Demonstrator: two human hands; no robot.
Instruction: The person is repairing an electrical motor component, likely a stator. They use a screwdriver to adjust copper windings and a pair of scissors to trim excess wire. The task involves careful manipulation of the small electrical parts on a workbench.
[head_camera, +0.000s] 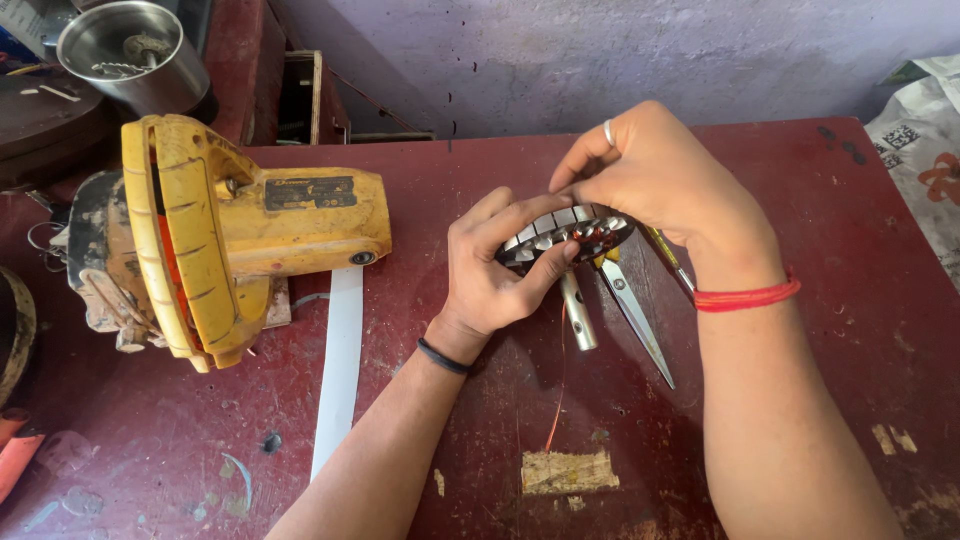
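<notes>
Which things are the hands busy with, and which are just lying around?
In use:
- slotted metal core with a shaft, held by the left hand and right hand
- thin copper wire trailing from it

Lying about:
- scissors
- yellow power tool
- white strip
- metal jar

- The motor armature (565, 238) sat near the middle of the bench (820, 400), held between the left hand (500, 265) and right hand (650, 175).
- Its shaft (578, 312) pointed toward the front edge, with the scissors (632, 312) lying just to its right.
- A thin wire (558, 380) trailed from the armature toward the front edge.
- The power tool (230, 230) took up the back left corner, well apart from the hands.
- A flat strip (338, 365) ran from under that tool to the front edge.
- The metal cup (130, 55) stood behind the tool, off the bench.
</notes>
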